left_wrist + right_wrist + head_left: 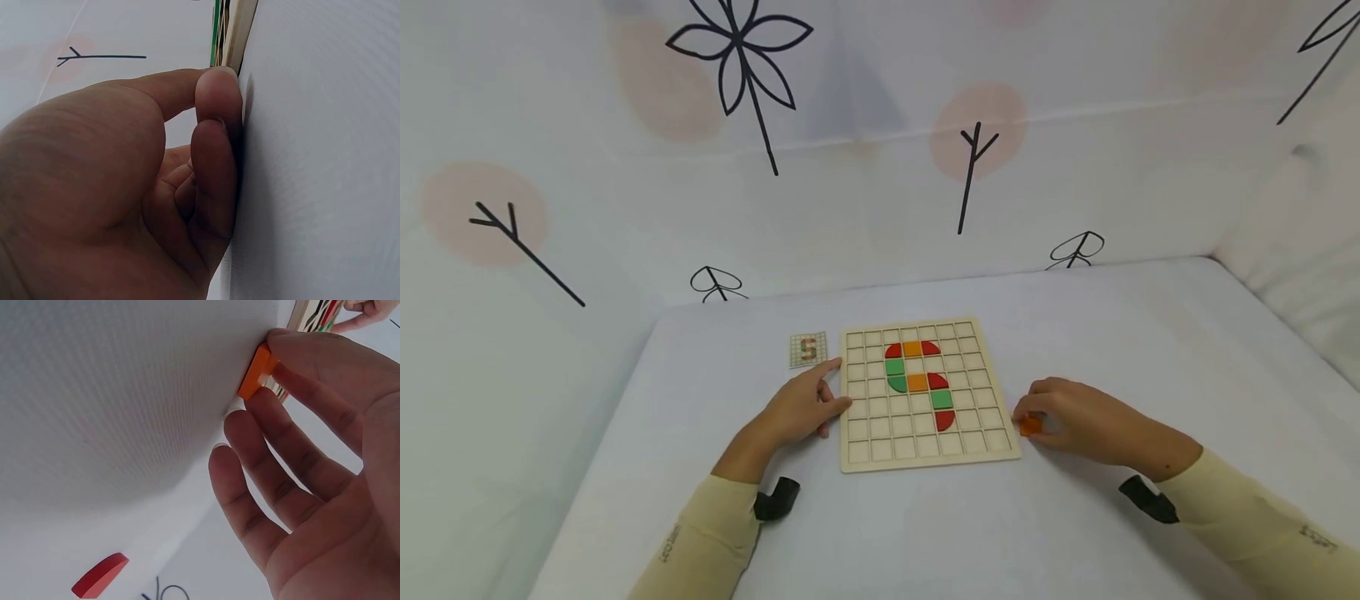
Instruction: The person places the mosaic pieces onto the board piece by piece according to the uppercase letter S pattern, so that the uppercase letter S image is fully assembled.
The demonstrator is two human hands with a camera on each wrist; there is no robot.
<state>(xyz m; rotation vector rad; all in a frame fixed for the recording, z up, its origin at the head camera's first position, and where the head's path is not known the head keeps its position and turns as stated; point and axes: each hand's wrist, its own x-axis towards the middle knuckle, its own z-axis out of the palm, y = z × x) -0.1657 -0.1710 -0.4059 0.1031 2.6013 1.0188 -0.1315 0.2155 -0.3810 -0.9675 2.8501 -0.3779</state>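
A square wooden grid board [887, 466] lies in the middle of the table, with red, green and orange tiles set in its cells in an S shape. My left hand [796, 408] touches the board's left edge with index finger and thumb spread apart, the other fingers bent under the palm. To the right of the board, my right hand [1086, 421] pinches an orange tile [258, 372] between thumb and fingers, just above or on the cloth; which, I cannot tell. Beyond my left hand lies a small pattern card [808, 349] with an S on a grid.
A red curved tile [100, 575] rests on the cloth in the right wrist view; the head view does not show it. White cloth [925, 542] covers the table. A patterned backdrop [880, 208] rises behind it and along the sides.
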